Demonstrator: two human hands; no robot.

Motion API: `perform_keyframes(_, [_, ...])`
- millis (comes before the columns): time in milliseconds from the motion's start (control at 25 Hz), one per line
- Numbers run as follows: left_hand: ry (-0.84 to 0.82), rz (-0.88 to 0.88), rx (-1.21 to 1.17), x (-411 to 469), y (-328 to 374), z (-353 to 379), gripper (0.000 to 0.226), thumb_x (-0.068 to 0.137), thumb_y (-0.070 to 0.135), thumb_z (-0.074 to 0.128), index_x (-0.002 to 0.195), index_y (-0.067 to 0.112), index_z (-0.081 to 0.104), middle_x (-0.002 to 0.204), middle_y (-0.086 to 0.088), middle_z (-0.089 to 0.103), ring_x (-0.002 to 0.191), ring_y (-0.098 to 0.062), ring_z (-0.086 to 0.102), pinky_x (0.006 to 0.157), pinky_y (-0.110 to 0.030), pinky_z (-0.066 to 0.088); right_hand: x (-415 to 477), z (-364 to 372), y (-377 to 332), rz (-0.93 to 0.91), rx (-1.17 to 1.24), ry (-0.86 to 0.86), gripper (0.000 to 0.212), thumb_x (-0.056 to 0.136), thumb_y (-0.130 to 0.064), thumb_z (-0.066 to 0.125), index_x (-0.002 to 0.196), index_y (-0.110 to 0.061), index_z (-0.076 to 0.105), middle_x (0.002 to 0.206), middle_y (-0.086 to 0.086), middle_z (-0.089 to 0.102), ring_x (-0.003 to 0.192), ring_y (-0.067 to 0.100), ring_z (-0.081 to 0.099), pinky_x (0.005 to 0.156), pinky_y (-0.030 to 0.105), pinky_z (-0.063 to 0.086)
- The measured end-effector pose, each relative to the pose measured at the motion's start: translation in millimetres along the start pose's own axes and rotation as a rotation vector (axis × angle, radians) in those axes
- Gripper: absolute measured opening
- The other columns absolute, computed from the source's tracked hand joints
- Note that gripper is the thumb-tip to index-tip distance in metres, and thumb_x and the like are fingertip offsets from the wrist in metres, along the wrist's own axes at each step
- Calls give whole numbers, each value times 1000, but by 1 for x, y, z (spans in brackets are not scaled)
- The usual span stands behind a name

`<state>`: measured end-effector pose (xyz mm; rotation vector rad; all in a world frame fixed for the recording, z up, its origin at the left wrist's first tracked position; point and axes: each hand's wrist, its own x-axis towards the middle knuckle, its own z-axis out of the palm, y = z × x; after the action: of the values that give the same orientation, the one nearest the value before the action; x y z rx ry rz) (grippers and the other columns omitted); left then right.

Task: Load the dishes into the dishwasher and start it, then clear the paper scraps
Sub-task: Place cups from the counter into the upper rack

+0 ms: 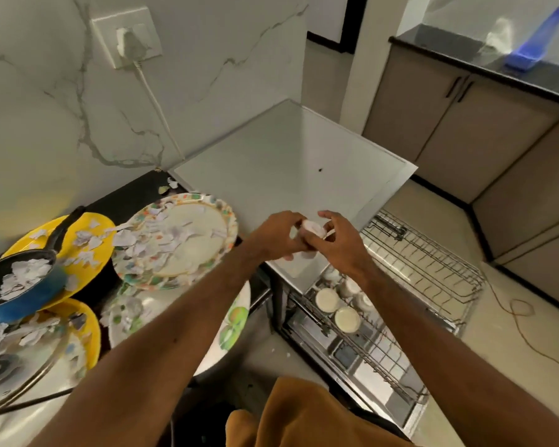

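Marble wall (46, 124) behind the dishwasher (265, 162), black counter (126, 196) to its left, and there we see paper scraps (142, 240) heaped on a patterned plate (220, 204), yellow plates (104, 230) and a blue pan (23, 304). Beige cabinets (449, 130) stand to the dishwasher's right. Over its front corner we hold a small white cup (313, 228), round and pale, with the left hand (273, 235) and right hand (344, 245) both curled around it. Below, the wire rack (426, 269) is pulled out, white cups (326, 300) inside.

Warm, dim indoor light; wide-angle bending at edges, slight softness overall.
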<state>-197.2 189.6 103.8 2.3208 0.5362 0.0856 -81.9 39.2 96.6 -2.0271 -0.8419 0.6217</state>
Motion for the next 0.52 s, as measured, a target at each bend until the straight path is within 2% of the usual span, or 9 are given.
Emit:
perform_keyframes(80, [-102,50,-4,21,21,26,55,78,32,88,124,10,68,117,-8,66,98,-21,67,80,-40,60,0,-30,26,7,-119,18,53,82,-60,77,120,-24,68,109,-2,67,90,8,65,70,11,48])
perform_keyframes(160, [-204,58,-42,40,37,51,70,78,30,90,138,11,61,129,-8,65,112,-24,65,93,-38,56,-7,-56,50,40,-162,47,40,82,-52,79,104,-19,71,94,-4,69,79,11,63,58,11,39])
perform_keyframes(200, [-264,50,-17,51,43,64,77,80,30,89,146,11,54,136,-7,62,117,-23,62,100,-34,50,-11,-68,65,76,-169,64,36,83,-46,81,104,-20,69,93,-8,66,80,11,61,60,12,37])
perform_keyframes(280, [-404,47,156,71,41,91,78,88,24,81,154,13,43,147,-6,52,128,-22,54,108,-30,40,-19,-86,98,175,-224,59,48,82,-40,82,122,-20,65,111,-4,59,96,12,58,75,21,41])
perform_keyframes(360, [-466,93,421,83,30,113,74,92,17,74,156,19,38,159,-8,39,142,-28,42,114,-42,39,-26,-94,137,278,-297,-1,65,83,-35,83,139,-19,57,129,5,51,106,15,51,84,28,43])
perform_keyframes(440, [-464,95,589,91,23,127,75,91,10,71,156,24,36,164,-9,30,147,-32,36,113,-50,42,-33,-99,177,356,-320,-40,67,84,-29,84,143,-19,53,136,10,46,108,17,47,87,30,47])
perform_keyframes(520, [-466,100,656,97,25,130,71,93,7,66,155,19,35,162,-10,30,143,-33,40,108,-50,47,-38,-102,208,401,-339,-61,67,84,-25,84,143,-20,53,140,12,43,111,19,46,88,29,47])
